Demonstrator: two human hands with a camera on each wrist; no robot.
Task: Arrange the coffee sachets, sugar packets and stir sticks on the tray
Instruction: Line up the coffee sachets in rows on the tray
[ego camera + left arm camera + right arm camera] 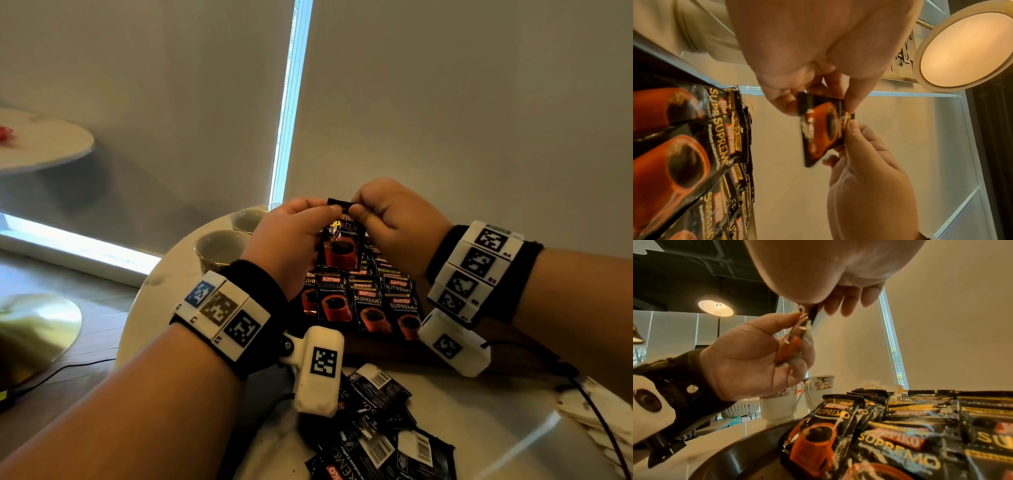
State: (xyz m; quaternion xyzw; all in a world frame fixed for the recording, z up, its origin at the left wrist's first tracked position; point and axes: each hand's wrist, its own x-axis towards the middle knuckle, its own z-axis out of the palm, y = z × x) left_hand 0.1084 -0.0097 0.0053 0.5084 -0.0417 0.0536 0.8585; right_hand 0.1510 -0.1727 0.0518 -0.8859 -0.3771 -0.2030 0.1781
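Observation:
A black coffee sachet (339,246) with a red cup printed on it hangs upright above the dark tray (376,349). My left hand (329,212) pinches its top edge from the left, and my right hand (359,210) pinches the same edge from the right. The left wrist view shows the sachet (822,129) between my left hand (818,97) and my right hand (851,126). On the tray, rows of like sachets (363,305) lie overlapping, face up. A loose pile of sachets (376,428) lies on the table near me.
Two empty cups (219,250) stand at the table's far left edge, beside the tray. White paper-wrapped sticks or packets (599,421) lie at the near right. A black cable (596,411) crosses them. The round table's edge (137,308) curves on the left.

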